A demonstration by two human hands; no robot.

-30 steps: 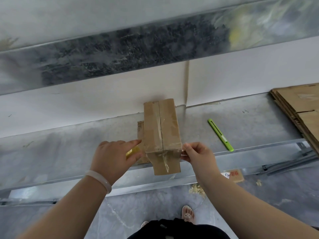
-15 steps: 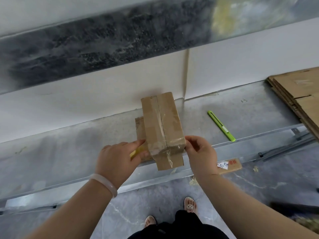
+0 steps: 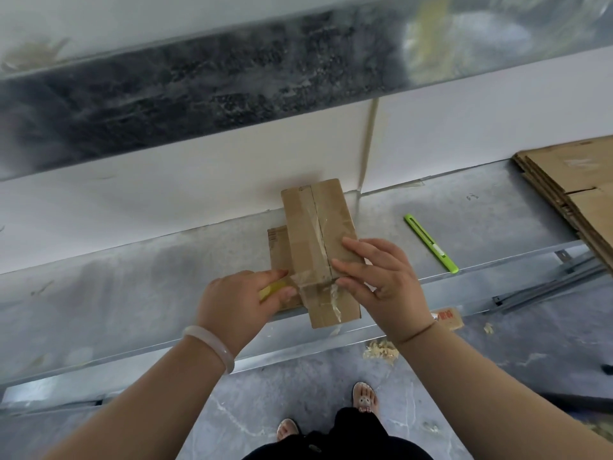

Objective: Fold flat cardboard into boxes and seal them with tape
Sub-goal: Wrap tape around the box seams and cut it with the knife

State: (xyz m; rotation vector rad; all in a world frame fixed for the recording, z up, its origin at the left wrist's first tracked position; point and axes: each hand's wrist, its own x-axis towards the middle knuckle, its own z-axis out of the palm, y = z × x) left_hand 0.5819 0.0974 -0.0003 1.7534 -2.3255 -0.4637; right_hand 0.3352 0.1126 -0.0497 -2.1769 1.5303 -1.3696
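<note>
Green cutter (image 3: pixel 431 248), perhaps, near box (image 3: pixel 318 224)

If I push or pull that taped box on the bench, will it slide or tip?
Probably light: a small cardboard box. It should slide, lying long and low. Its near end reaches the bench edge, so pulling may tip it off.

Yellow object (image 3: pixel 272 288) — mostly hidden under left hand (image 3: pixel 235 303).

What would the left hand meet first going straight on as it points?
The taped cardboard box: the left hand, gripping a yellow object, points right at its near left edge, seemingly touching it.
</note>
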